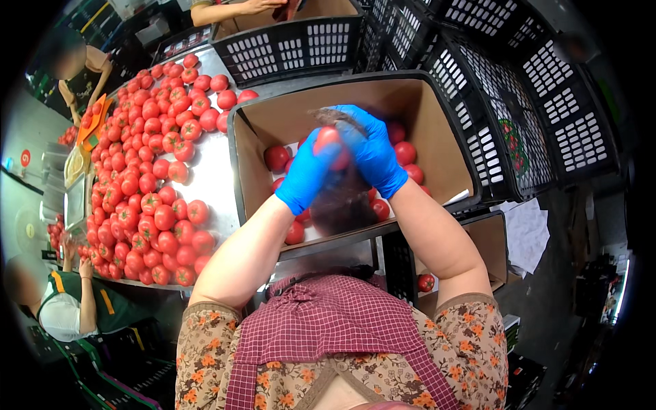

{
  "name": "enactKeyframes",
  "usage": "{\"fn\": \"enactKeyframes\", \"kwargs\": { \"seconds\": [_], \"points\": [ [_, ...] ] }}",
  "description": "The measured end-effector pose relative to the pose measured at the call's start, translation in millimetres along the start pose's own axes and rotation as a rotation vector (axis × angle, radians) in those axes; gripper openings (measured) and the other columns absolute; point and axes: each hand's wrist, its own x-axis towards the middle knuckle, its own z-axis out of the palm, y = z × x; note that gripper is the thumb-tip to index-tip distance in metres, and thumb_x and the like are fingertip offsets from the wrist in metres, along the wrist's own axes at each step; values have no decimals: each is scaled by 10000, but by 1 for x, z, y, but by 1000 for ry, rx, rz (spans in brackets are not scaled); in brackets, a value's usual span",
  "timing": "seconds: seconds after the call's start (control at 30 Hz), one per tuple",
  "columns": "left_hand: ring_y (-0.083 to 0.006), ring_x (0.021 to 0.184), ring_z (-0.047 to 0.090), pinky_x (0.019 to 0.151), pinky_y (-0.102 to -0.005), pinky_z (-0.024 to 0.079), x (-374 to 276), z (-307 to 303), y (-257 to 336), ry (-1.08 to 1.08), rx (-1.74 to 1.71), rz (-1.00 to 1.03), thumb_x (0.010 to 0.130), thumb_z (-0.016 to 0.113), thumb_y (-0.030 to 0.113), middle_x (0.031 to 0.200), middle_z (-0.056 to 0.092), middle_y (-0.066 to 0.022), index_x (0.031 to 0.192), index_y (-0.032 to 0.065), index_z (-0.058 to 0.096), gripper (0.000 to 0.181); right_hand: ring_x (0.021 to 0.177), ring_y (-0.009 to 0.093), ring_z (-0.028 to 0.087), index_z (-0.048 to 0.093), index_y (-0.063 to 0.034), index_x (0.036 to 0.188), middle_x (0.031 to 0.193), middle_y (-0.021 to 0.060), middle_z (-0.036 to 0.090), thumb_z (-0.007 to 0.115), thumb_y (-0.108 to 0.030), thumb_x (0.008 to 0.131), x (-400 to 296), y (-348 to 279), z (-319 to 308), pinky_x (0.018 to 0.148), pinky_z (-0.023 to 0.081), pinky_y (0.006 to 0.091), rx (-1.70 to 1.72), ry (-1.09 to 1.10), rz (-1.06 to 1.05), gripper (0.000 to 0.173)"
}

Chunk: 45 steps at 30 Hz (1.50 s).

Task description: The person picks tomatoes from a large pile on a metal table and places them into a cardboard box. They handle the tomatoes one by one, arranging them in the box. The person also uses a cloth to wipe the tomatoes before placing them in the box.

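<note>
Both my hands wear blue gloves and meet above a cardboard-lined black plastic crate (435, 110). In my left hand (307, 171) is a red tomato (328, 137), partly hidden by the thumb. My right hand (378, 151) grips a dark brown cloth (335, 117), pressed close beside the tomato. Motion blur softens the fingers. A dark, blurred piece (341, 205) hangs below the hands, probably more of the cloth. Several tomatoes (277, 158) lie on the crate's bottom around and under my hands, some of them covered from view.
A large heap of tomatoes (148, 189) covers the metal table (218, 169) on my left. Another black crate (287, 51) stands beyond, with a person's arm (220, 13) over it. Stacked black crates (492, 102) rise at right. Two people (66, 302) work at the left.
</note>
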Motion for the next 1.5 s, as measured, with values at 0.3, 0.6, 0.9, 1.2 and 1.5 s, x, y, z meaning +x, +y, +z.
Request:
{"fn": "enactKeyframes", "kwargs": {
  "seconds": [0.3, 0.6, 0.9, 1.2, 1.5],
  "points": [
    [-196, 1094, 554, 922, -318, 474, -4, 4, 11, -1, 187, 316, 776, 728, 385, 1216, 559, -104, 1344, 42, 436, 725, 925, 168, 617, 638, -60, 1152, 1056, 61, 662, 516, -346, 963, 0, 1, 0, 880, 492, 296, 701, 57, 535, 364],
    [-156, 971, 590, 744, -269, 513, 0, 3, 11, 81, -172, -155, 916, 576, 448, 1075, 610, -58, 1230, 118, 547, 456, 1001, 157, 612, 649, 6, 1133, 1094, 91, 671, 543, -184, 941, 2, 8, 4, 914, 479, 306, -329, -38, -209, 290],
    [-115, 717, 579, 553, -226, 454, -3, 20, 22, 297, -487, -147, 852, 589, 633, 946, 631, -32, 1276, 125, 515, 665, 1051, 211, 613, 607, -2, 1219, 1181, 120, 641, 434, -367, 992, 0, 16, 9, 975, 457, 340, 609, 114, 445, 463],
    [-110, 633, 588, 514, -205, 453, 1, 8, 17, 31, -176, -141, 902, 578, 550, 842, 631, -41, 1223, 112, 534, 545, 1015, 201, 627, 636, 11, 1164, 1151, 97, 658, 550, -220, 957, -2, 3, 1, 937, 473, 306, -219, 9, -115, 322],
    [-150, 739, 637, 603, -228, 529, -6, 10, 24, 118, -642, -245, 860, 605, 595, 960, 649, -88, 1295, 118, 502, 653, 1099, 203, 568, 609, -26, 1209, 1193, 102, 628, 380, -419, 1016, -1, 13, 13, 1038, 393, 337, 595, 237, 603, 494]
  ]
}}
